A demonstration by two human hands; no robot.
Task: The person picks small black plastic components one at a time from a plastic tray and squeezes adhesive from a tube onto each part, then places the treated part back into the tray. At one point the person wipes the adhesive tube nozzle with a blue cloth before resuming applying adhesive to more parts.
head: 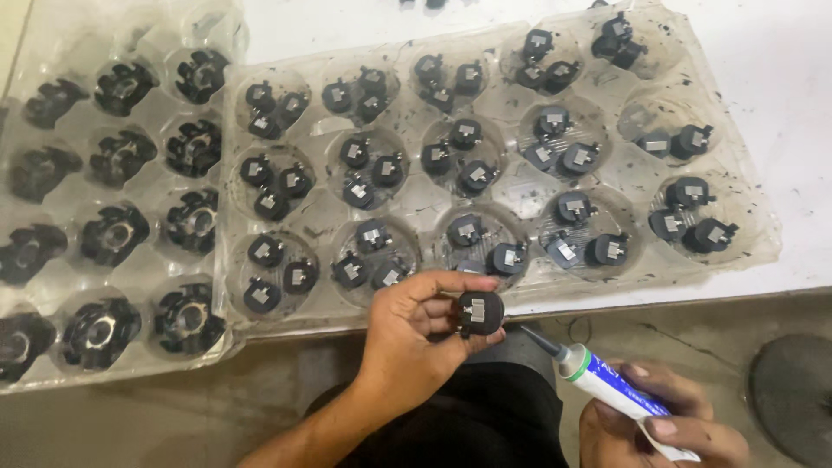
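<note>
My left hand (416, 334) pinches a small round black part (479, 312) with a silver tab, held just below the table edge. My right hand (663, 429) grips a white and blue squeeze tube (607, 386) with a green collar. Its dark thin nozzle (539, 341) points up-left and ends close to the held part, without clearly touching it. Above them lies a clear plastic blister tray (511, 186) whose round pockets hold two or three of the same black parts each.
A second clear tray (113, 217) at the left holds larger black ring-shaped parts, one per pocket. Both trays rest on a white tabletop (780, 104). Below the edge are a grey floor and a dark round object (793, 399) at the right.
</note>
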